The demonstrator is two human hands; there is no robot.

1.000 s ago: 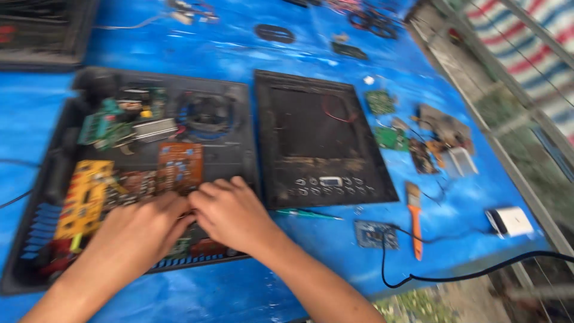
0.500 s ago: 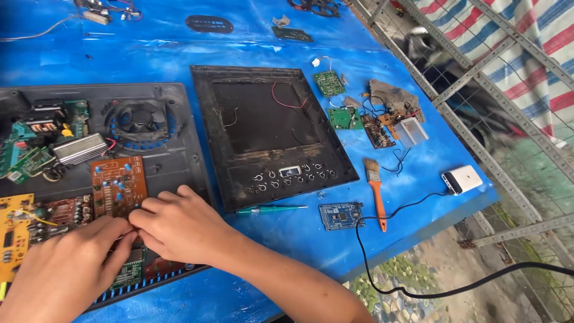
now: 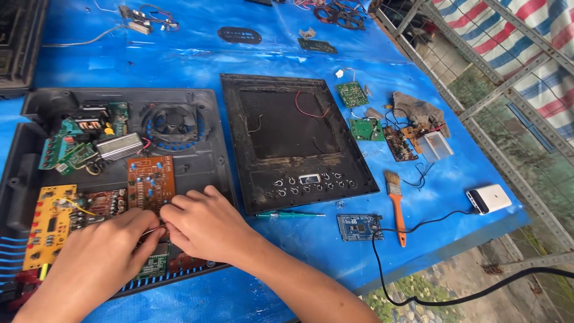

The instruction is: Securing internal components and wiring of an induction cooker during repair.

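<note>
An opened black appliance base (image 3: 206, 161) lies on the blue sheet at the left, with a cooling fan (image 3: 175, 121) and several circuit boards inside. My left hand (image 3: 98, 257) and my right hand (image 3: 206, 224) meet over its front edge, fingertips pinched together on a thin wire (image 3: 154, 228) just below the orange-brown circuit board (image 3: 149, 182). A small green board (image 3: 154, 266) shows under my left fingers. What the fingertips grip beyond the wire is hidden.
The black top cover panel (image 3: 293, 140) lies face down to the right. A green screwdriver (image 3: 290, 215), a blue board (image 3: 359, 227), an orange-handled brush (image 3: 396, 206), a white power bank (image 3: 489, 198) with black cable and loose boards (image 3: 366, 129) lie around. The table edge runs at right.
The view has swung left and settled, so the base fills more of the picture. Both hands stay together at the base's front edge, fingers still working at the same spot.
</note>
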